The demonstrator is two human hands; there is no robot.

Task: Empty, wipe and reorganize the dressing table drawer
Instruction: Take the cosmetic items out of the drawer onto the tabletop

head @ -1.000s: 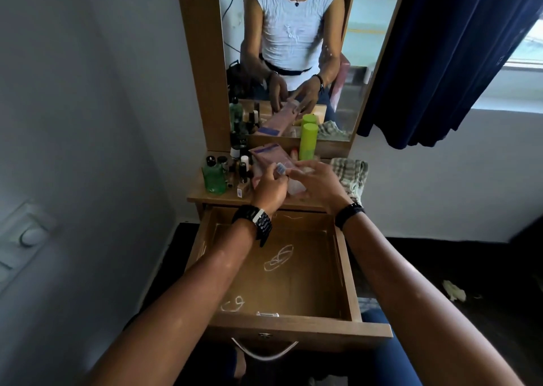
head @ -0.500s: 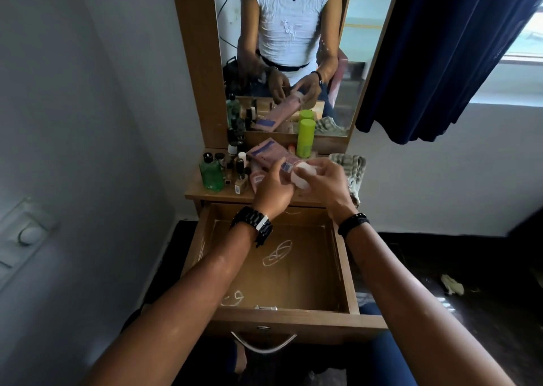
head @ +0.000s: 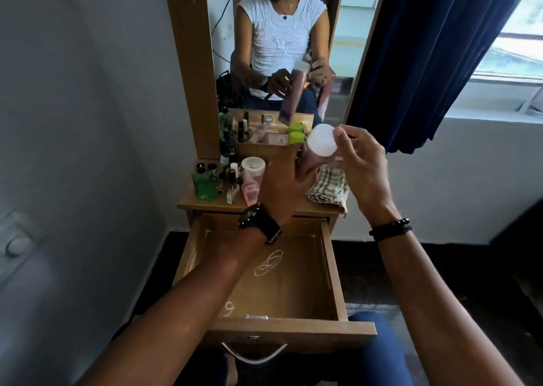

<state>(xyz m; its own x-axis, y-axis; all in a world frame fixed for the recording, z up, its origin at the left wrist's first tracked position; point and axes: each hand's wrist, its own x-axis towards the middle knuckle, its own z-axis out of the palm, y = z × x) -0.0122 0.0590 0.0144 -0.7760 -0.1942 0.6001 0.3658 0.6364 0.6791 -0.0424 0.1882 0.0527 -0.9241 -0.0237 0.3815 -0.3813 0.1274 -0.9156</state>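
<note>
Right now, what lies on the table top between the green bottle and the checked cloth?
In the head view, between the green bottle and the checked cloth stand small dark bottles, a pink bottle and a white round jar.

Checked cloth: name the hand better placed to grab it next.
Probably right: the right hand hangs above the checked cloth, only pinching the white cap, while the left hand grips the tube.
</note>
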